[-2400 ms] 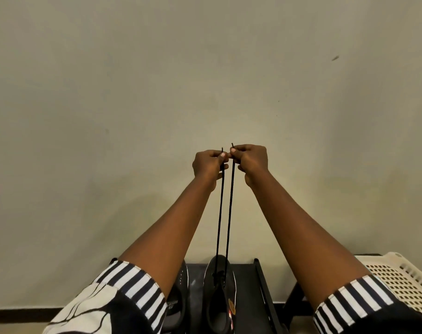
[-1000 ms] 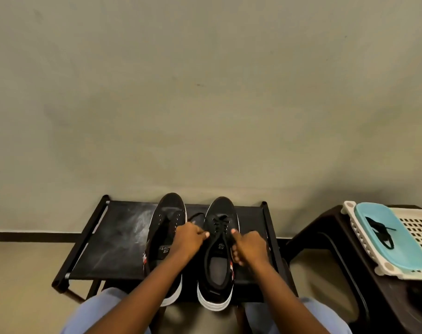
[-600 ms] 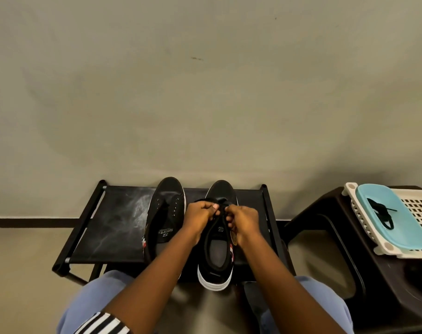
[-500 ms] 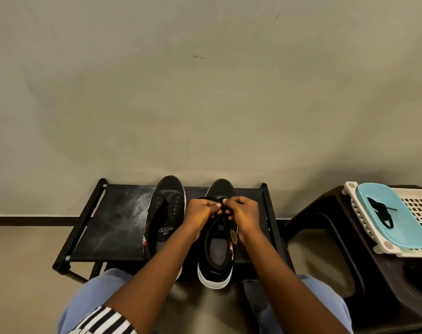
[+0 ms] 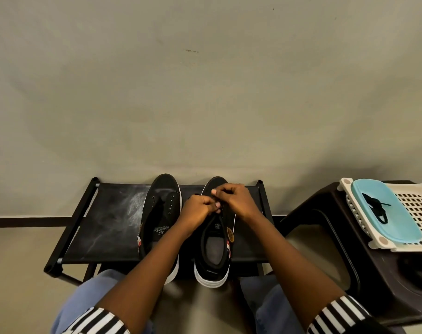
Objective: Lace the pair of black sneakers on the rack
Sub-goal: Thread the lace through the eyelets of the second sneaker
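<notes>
Left hand (image 5: 197,208) and right hand (image 5: 234,200) pinching lace over right sneaker (image 5: 216,237)

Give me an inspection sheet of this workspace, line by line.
Surface: black rack, scuffed pale, holds both shoes.
Job's things: left sneaker unlaced, eyelets bare; right sneaker being laced; spare lace on blue lid.
Clutter: white basket on dark stool.
Grippers: left hand and right hand curled together over the right sneaker's lace.
Cables: nothing seen.
Surroundings: plain wall, dark baseboard.
</notes>
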